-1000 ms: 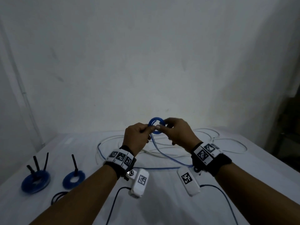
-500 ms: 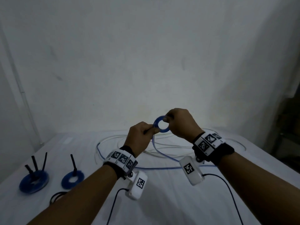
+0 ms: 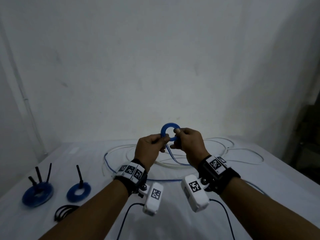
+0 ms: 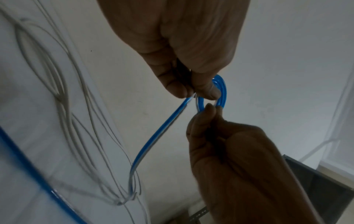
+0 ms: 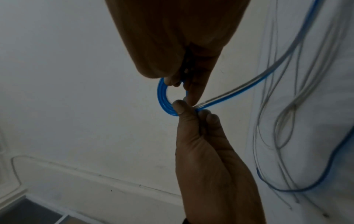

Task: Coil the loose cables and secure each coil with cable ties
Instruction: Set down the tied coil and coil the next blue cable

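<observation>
I hold a small blue cable coil [image 3: 164, 129] upright above the table with both hands. My left hand [image 3: 164, 138] pinches its lower left edge, where the loose blue cable [image 3: 170, 155] leaves the coil and drops to the table. My right hand [image 3: 176, 134] pinches the right side. In the left wrist view, the left hand [image 4: 197, 92] pinches the coil [image 4: 222, 91] from above, with the right hand [image 4: 210, 109] below. In the right wrist view, the right hand [image 5: 182, 84] and left hand [image 5: 184, 109] both pinch the coil [image 5: 162, 97].
Two finished blue coils [image 3: 37, 194] [image 3: 78, 192] with black ties sticking up lie at the left of the white table [image 3: 173, 213]. Black ties [image 3: 65, 212] lie in front of them. A loose white cable [image 3: 242, 152] sprawls behind my hands. A dark object stands at the right.
My right hand has shifted its pinch from the top of the coil to its right side. The coil has grown slightly and sits a little higher.
</observation>
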